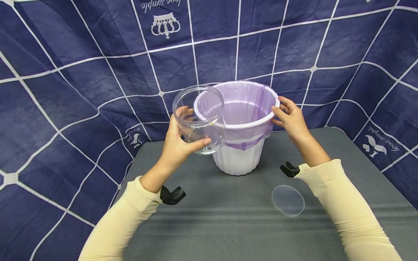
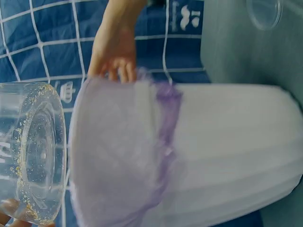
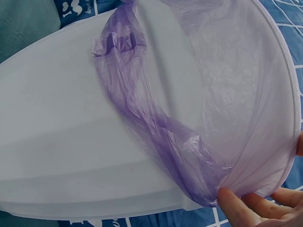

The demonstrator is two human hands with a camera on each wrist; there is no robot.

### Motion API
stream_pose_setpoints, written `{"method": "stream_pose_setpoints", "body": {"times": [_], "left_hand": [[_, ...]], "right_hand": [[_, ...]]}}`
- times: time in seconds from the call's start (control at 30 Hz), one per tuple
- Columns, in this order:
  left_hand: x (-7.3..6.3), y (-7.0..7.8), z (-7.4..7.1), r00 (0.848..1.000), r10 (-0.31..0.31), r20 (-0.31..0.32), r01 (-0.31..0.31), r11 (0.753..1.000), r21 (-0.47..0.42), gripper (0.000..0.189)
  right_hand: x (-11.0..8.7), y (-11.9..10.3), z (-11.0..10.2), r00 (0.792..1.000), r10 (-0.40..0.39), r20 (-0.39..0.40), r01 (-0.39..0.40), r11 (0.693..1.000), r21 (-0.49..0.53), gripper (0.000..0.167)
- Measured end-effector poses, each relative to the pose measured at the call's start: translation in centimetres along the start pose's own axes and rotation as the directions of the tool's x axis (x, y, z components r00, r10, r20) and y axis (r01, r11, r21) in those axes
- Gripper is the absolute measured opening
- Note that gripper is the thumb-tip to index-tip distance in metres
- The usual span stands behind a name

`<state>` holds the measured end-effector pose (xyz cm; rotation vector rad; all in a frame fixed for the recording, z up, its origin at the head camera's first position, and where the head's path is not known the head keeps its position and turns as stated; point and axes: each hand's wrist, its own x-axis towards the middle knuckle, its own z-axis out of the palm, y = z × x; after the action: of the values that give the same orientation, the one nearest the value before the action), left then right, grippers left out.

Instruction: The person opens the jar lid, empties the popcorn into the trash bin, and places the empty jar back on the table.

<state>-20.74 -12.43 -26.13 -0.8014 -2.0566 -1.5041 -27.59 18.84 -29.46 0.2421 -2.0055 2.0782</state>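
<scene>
My left hand [image 1: 183, 139] grips a clear plastic jar [image 1: 199, 119], thumb on the near side and fingers behind it. The jar is tilted at the left rim of a white trash bin [image 1: 240, 159]. Yellowish crumbs cling round the jar's bottom, plain in the left wrist view on the jar [image 2: 42, 146]. A thin purple bag [image 1: 245, 141] lines the bin and folds down over its rim. On the bin's right side my right hand [image 1: 292, 119] pinches the rim, thumb inside and fingers outside. Bag folds [image 3: 156, 123] hang beside that hand in the right wrist view.
A round clear lid [image 1: 288, 200] lies flat on the grey cloth-covered table [image 1: 222, 224], in front of the bin and to its right. Blue cloth [image 1: 215, 61] with white grid lines hangs behind the bin and at both sides. Each wrist carries a black mount [image 1: 172, 195].
</scene>
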Motion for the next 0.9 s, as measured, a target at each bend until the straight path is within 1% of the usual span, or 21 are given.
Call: {"method": "stream_pose_setpoints", "body": {"times": [0.17,0.3,0.47,0.53,0.67,0.8,0.9], "left_hand": [[-1.9,-0.7,1.2,0.999,0.021,0.031,-0.019,0.998,-0.054,0.097],[-3.2,-1.4,1.9,0.999,0.012,0.050,-0.009,0.998,-0.059,0.097],[-4.5,-0.4,2.7,0.997,-0.019,0.071,0.019,1.000,-0.009,0.093],[-5.0,-0.1,3.0,0.997,-0.037,0.073,0.036,0.999,0.013,0.092],[-6.4,-1.1,3.7,0.992,-0.103,0.069,0.102,0.995,0.021,0.093],[-7.8,-2.2,4.4,0.980,-0.184,0.073,0.183,0.983,0.018,0.094],[-8.6,-2.9,4.9,0.973,-0.219,0.076,0.218,0.976,0.021,0.094]], "right_hand": [[0.0,0.0,0.0,1.000,-0.006,0.005,0.006,1.000,0.019,0.062],[0.0,0.0,0.0,1.000,-0.004,0.004,0.004,1.000,0.010,0.062],[0.2,0.0,0.0,1.000,-0.007,-0.011,0.007,1.000,0.014,0.061],[0.2,0.0,0.0,1.000,-0.006,-0.017,0.006,1.000,0.023,0.061],[0.2,0.0,0.0,1.000,-0.001,-0.009,0.001,1.000,0.015,0.061],[0.1,0.0,0.0,1.000,0.000,0.003,0.000,1.000,0.009,0.061],[0.0,0.0,0.0,1.000,0.000,0.002,0.000,1.000,0.007,0.062]]}}
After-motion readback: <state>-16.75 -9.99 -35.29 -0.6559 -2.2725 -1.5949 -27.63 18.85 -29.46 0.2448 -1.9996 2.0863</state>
